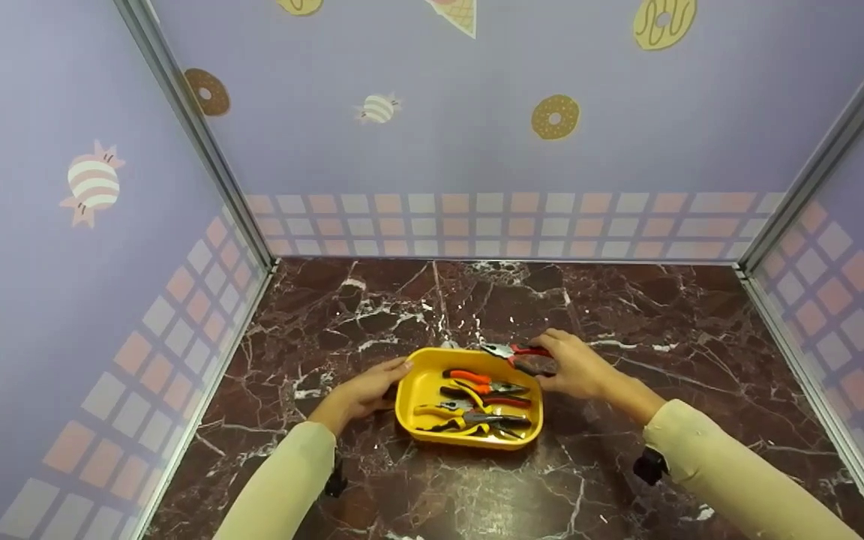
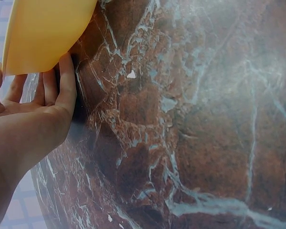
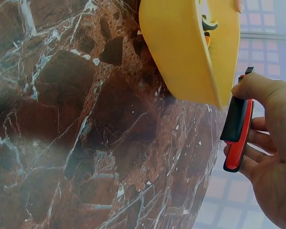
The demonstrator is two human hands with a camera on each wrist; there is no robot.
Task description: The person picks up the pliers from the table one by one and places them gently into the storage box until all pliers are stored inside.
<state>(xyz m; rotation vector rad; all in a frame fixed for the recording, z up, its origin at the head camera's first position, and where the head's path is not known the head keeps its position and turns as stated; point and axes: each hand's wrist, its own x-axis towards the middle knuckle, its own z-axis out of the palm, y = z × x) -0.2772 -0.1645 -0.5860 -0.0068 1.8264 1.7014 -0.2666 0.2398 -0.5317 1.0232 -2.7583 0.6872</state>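
Note:
My left hand (image 1: 367, 388) grips the left end of a yellow plastic tray (image 1: 421, 386), thumb at the rim and fingers against the outside and underside, as the left wrist view shows. My right hand (image 1: 574, 365) holds a pair of red-and-black pliers (image 3: 237, 155) by the handles, and their metal head points left over the tray's far right corner. Inside the tray, orange-handled pliers (image 1: 469, 376) lie nearest the far side. Below them, several yellow-and-black pliers (image 1: 448, 411) overlap, with a red-and-black handle (image 1: 507, 401) among them.
The tray stands on a dark red-brown marbled tabletop (image 1: 649, 450). Lilac panels (image 1: 477, 150) printed with sweets and a checked border enclose it at the back and both sides, joined by metal corner posts (image 1: 199, 142).

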